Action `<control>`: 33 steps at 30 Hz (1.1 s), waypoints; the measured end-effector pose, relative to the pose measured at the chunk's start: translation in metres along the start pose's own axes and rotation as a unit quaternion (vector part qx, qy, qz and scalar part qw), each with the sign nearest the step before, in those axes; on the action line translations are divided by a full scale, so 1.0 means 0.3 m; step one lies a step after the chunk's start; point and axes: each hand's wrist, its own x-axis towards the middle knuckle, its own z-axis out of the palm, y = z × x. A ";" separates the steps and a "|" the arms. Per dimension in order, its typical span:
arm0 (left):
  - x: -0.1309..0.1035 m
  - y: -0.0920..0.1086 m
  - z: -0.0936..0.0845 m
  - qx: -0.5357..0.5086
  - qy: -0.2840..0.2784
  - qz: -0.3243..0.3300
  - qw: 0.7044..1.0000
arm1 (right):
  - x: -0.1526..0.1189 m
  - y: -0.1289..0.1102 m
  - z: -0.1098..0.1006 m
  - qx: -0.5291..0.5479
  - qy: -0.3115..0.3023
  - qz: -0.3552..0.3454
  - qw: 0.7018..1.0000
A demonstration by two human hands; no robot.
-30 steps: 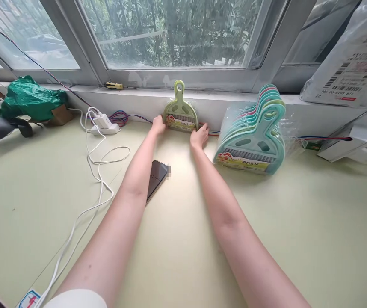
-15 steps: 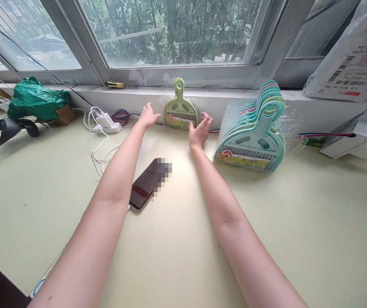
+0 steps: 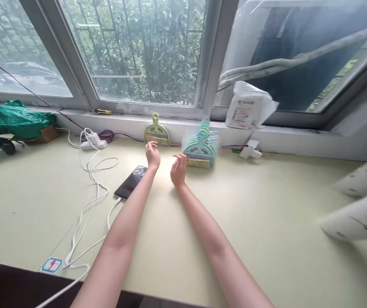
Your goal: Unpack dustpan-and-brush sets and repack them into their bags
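A packaged green dustpan-and-brush set (image 3: pixel 156 131) leans upright against the wall below the window. My left hand (image 3: pixel 152 155) is just in front of it, empty, with its fingers loosely bent. My right hand (image 3: pixel 179 170) hovers at the left front of a row of packaged dustpan sets (image 3: pixel 199 149), mostly turquoise, in clear wrapping. Its fingers are apart and hold nothing; whether they touch the wrapping I cannot tell. Left of my left wrist lies a dark phone (image 3: pixel 131 183), partly behind my forearm, with a white cable plugged into it.
White charging cables (image 3: pixel 97 192) run across the table (image 3: pixel 267 231) from a power strip (image 3: pixel 94 144). A green plastic bag (image 3: pixel 16 119) sits at the far left. White rolls (image 3: pixel 359 218) stand out at the right edge. On the sill rest a screwdriver (image 3: pixel 103 111) and a white parcel (image 3: pixel 247 107).
Both hands have drawn back from the single green dustpan set, towards me. The camera view has shifted right and widened, bringing the white rolls into sight. The dustpan sets appear to stand unmoved.
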 end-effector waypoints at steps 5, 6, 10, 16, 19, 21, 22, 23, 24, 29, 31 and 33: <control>-0.316 0.047 0.008 0.003 -0.092 -0.052 0.994 | -0.109 0.010 -0.262 -0.036 0.070 0.045 0.996; -0.363 0.048 0.003 0.003 -0.109 -0.065 0.992 | -0.118 0.030 -0.314 -0.051 0.094 0.073 0.992; -0.455 0.037 -0.039 -0.021 -0.148 -0.068 0.986 | -0.131 0.134 -0.490 -0.084 0.171 0.211 0.959; -0.432 0.005 -0.078 -0.103 -0.151 -0.129 0.975 | -0.107 0.234 -0.556 -0.082 0.143 0.277 0.947; -0.424 -0.003 -0.070 -0.108 -0.164 -0.104 0.975 | -0.059 0.257 -0.524 -0.078 0.086 0.229 0.966; -0.420 -0.005 -0.065 -0.104 -0.172 -0.085 0.976 | -0.018 0.265 -0.500 -0.082 0.062 0.202 0.974; -0.417 -0.005 -0.064 -0.103 -0.174 -0.081 0.976 | 0.003 0.267 -0.490 -0.087 0.055 0.194 0.976; -0.413 -0.005 -0.063 -0.104 -0.176 -0.079 0.976 | 0.022 0.268 -0.481 -0.095 0.055 0.191 0.975; -0.409 -0.004 -0.063 -0.106 -0.178 -0.081 0.975 | 0.040 0.269 -0.474 -0.104 0.063 0.194 0.973; -0.387 -0.007 -0.058 -0.116 -0.177 -0.097 0.972 | 0.091 0.283 -0.465 -0.129 0.091 0.223 0.962; -0.385 -0.012 -0.054 -0.124 -0.172 -0.096 0.973 | 0.098 0.297 -0.469 -0.135 0.049 0.234 0.962; -0.384 -0.017 -0.050 -0.131 -0.162 -0.095 0.973 | 0.101 0.310 -0.473 -0.137 0.014 0.232 0.963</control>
